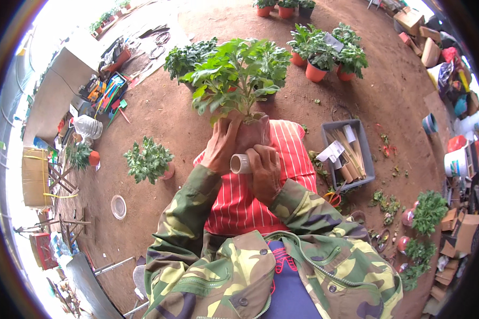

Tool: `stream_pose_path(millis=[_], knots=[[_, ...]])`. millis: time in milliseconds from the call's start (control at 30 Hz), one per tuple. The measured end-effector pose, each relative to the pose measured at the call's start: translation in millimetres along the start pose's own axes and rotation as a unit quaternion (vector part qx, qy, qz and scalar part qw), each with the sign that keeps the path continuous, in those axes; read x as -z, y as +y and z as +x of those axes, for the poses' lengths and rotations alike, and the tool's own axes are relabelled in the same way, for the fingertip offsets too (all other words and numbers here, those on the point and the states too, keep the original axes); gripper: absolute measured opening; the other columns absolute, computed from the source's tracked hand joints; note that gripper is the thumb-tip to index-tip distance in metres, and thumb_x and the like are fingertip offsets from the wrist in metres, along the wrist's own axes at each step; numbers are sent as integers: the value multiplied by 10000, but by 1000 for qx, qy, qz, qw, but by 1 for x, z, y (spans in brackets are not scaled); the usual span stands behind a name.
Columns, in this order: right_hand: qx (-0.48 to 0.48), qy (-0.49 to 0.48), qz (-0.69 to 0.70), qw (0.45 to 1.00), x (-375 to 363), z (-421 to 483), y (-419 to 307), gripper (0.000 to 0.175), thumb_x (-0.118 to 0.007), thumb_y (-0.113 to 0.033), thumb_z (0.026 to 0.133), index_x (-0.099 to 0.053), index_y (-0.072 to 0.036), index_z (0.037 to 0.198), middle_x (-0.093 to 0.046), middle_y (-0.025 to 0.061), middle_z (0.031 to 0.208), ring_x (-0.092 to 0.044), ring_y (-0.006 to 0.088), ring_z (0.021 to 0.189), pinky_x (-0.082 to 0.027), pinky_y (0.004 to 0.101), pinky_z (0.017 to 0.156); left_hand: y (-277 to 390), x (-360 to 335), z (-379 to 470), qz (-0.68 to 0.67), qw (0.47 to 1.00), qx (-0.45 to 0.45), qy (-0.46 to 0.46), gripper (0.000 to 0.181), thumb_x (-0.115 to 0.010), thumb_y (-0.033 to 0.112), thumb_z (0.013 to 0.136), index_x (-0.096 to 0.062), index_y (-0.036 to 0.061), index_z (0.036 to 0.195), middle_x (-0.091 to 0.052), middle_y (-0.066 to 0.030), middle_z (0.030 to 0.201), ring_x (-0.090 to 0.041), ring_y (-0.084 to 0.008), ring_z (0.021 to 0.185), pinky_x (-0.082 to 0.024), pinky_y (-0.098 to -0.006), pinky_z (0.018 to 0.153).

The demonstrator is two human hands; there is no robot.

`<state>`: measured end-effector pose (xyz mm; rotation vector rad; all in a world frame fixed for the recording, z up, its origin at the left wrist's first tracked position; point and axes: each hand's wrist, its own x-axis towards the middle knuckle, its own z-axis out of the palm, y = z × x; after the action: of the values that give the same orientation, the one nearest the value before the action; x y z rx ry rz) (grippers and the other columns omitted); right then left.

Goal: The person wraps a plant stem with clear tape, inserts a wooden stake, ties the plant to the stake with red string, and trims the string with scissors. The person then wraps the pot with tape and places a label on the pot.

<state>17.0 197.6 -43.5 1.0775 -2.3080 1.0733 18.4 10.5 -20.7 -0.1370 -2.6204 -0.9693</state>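
Note:
A leafy potted plant (241, 75) leans over my lap, its brown pot (252, 133) wrapped in what looks like clear film. My left hand (220, 144) grips the pot's left side, with fingertips near the stem base. In my right hand (265, 171) is a roll of clear tape or film (240, 164), its hollow core facing left. The roll sits just below the pot, close to my left wrist. Under both hands lies a red apron with white stripes (239, 207). Whether film runs from the roll to the pot is hard to see.
A grey crate (368, 153) with sticks, tubes and paper stands to the right, scissors (333, 196) beside it. Potted plants stand ahead (316, 71), left (147, 159) and right (429, 213). A pale round dish (119, 207) lies on the dirt floor (143, 115).

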Motion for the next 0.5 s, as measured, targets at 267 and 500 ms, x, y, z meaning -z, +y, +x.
stream_pose_path(millis=[267, 500], knots=[[29, 46, -10, 998, -14, -2, 2, 402, -702, -62, 847, -712, -55, 1249, -610, 153, 1241, -593, 355, 1168, -459, 506, 1006, -13, 53, 8, -198, 966, -11, -164, 774, -621, -58, 874, -545, 159, 1613, -373, -209, 1642, -385, -409, 1551, -318, -478, 1308], [30, 50, 91, 994, -20, -18, 0, 389, -764, 53, 785, -778, -67, 1154, -611, 150, 1210, -601, 363, 1137, -490, 479, 988, 30, 23, 31, 72, 991, 9, -115, 958, -868, 381, 836, -414, 167, 1652, -446, -277, 1469, -501, -524, 1382, -499, -570, 1116]])
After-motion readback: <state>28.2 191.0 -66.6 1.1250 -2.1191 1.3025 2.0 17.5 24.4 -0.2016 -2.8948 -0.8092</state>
